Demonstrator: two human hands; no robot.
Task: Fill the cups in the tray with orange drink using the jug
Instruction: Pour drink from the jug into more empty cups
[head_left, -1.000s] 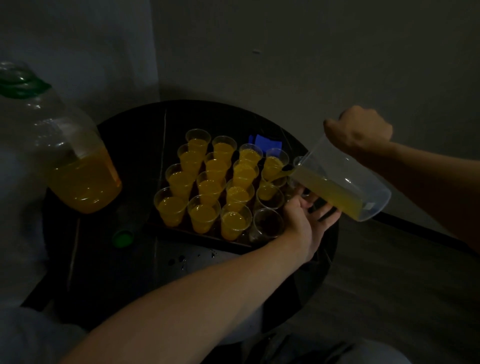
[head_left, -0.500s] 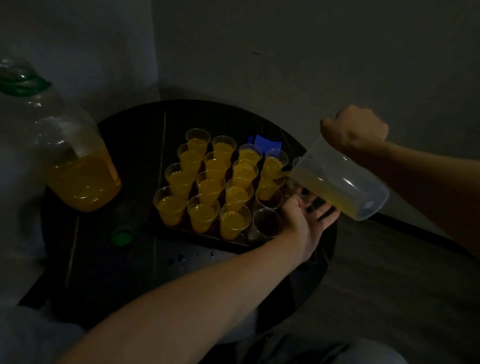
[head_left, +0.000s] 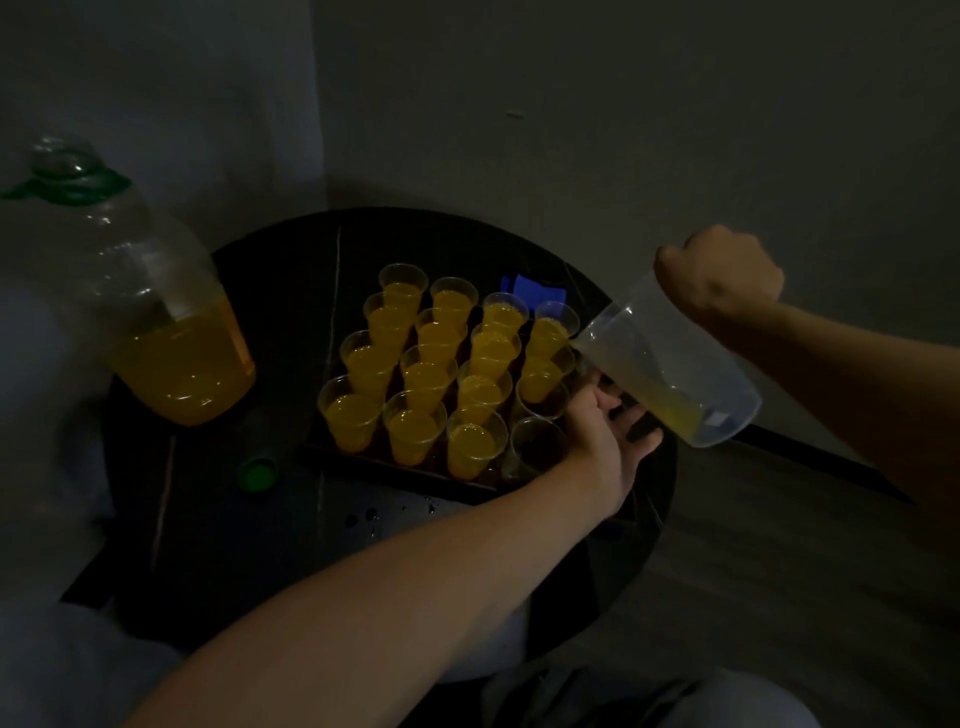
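A dark tray (head_left: 395, 470) on a round black table (head_left: 249, 530) carries several clear plastic cups. Most of them, like the front cup (head_left: 474, 448), hold orange drink. Two cups at the front right, one of them the near corner cup (head_left: 537, 444), look empty. My right hand (head_left: 719, 278) grips the clear jug (head_left: 670, 364), which is tilted with its spout over the right column of cups; a little orange drink lies along its lower side. My left hand (head_left: 610, 434) rests at the tray's right edge under the jug, fingers spread.
A big clear bottle (head_left: 156, 322), partly full of orange drink, stands at the table's left. Its green cap (head_left: 256, 474) lies on the table in front of the tray. A blue object (head_left: 530, 286) sits behind the cups. Walls close in behind.
The jug has tipped further and shifted slightly left toward the cups, and less drink shows inside it. My left hand has stayed by the tray's right edge.
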